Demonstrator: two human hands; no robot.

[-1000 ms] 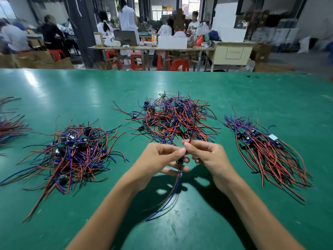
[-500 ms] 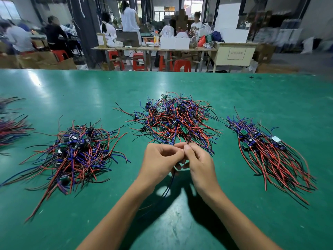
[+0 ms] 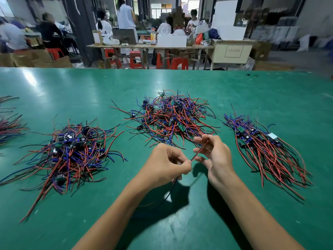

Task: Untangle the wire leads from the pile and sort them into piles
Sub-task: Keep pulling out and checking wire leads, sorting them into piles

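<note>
Three heaps of red, blue and black wire leads with small circuit boards lie on the green table (image 3: pixel 180 222). The tangled pile (image 3: pixel 173 116) sits in the middle, a loose pile (image 3: pixel 70 152) to the left, and a combed pile (image 3: pixel 266 152) to the right. My left hand (image 3: pixel 165 163) pinches one wire lead (image 3: pixel 199 150) near its board end; its blue and black tails hang down below that hand. My right hand (image 3: pixel 214 152) holds the lead's red and black pair between thumb and fingers, drawing it up to the right.
Another bundle of leads (image 3: pixel 9 127) lies at the left edge. Beyond the table's far edge stand workbenches (image 3: pixel 144 46), red stools and several people. Cardboard boxes sit at the back left.
My hands have moved apart: the right one slid up and right along the red and black pair, stretching it straight. The left hand dropped slightly, still pinching the lead.
</note>
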